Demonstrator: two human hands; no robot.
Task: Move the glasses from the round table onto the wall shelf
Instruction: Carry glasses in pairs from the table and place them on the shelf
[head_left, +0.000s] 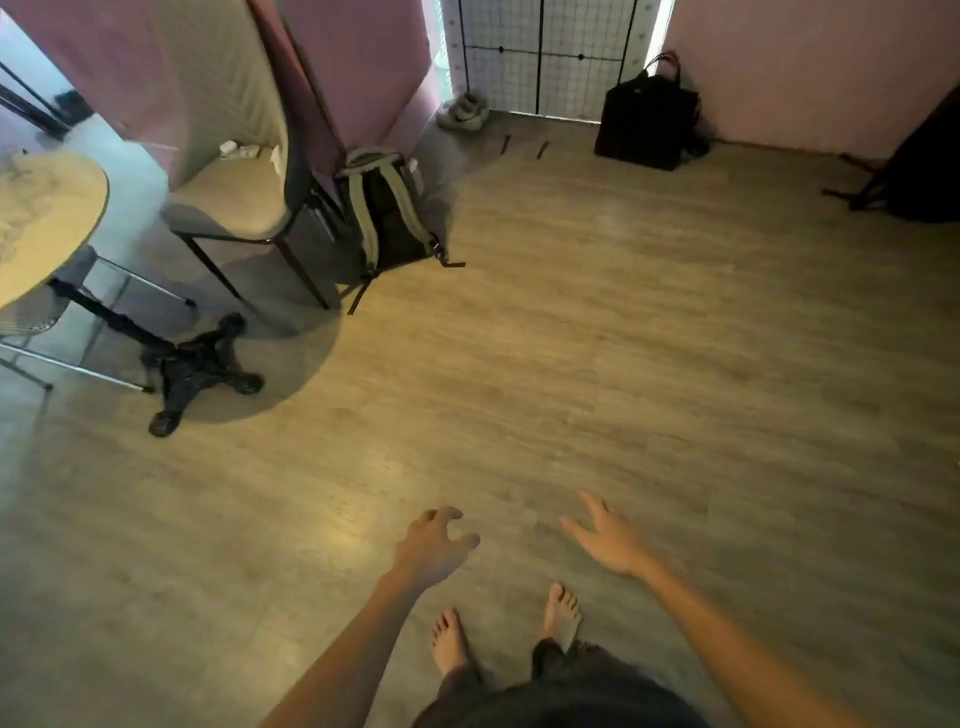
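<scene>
While both hands hang out front over bare floor, nothing is in either one. Left hand (434, 545): grip half curled, fingers bent, empty. Right hand (605, 538): grip spread flat, fingers splayed, empty. Bare feet (561, 613) visible below, standing on the wood-look floor (623, 338).

Round table (47, 223) is at the far left edge, well apart from both hands, pedestal base (200, 366) under it. Faint clear shapes sit on its top, likely the glasses (13, 241), but they're blurred and cut by the edge; can't confirm count or type. Wall shelf isn't in view at all.

Between hands and table: a chair (234, 208) and a backpack (387, 208) leaning just beside it. Black tote bag (647, 122) and a pair of shoes (465, 111) by the wire grid panel (545, 52) at the back; not in the way.

Judgement on handling: if that's clear glassware, expect light, rigid, smooth, breakable. Take each around the body mid-height, fingers wrapped, not by the rim. One per hand is safer than stacking. Barefoot on hard floor makes a drop costly.

Stage: a carry hasn't begun from this pose; next needs a turn left toward the table, steering past the chair legs and backpack straps.
</scene>
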